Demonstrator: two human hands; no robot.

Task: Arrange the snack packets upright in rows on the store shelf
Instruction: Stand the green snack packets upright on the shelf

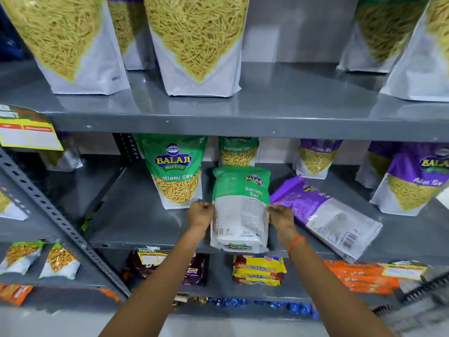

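a person's left hand (199, 213) and right hand (281, 216) pinch the side edges of a green ratlami sev packet (240, 207) at the front of the middle shelf (136, 215), back side facing out, long axis vertical, top up, beside a purple packet (325, 215) lying flat.

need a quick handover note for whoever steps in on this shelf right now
Left hand and right hand: both shut on the edges of the green Ratlami Sev packet, back facing out, at the front of the middle shelf.
Done: green packets and purple Aloo Sev packets stand upright on that shelf.
Left: set the held packet into the green row, probably front facing out; then stand up the purple packet lying flat to its right.
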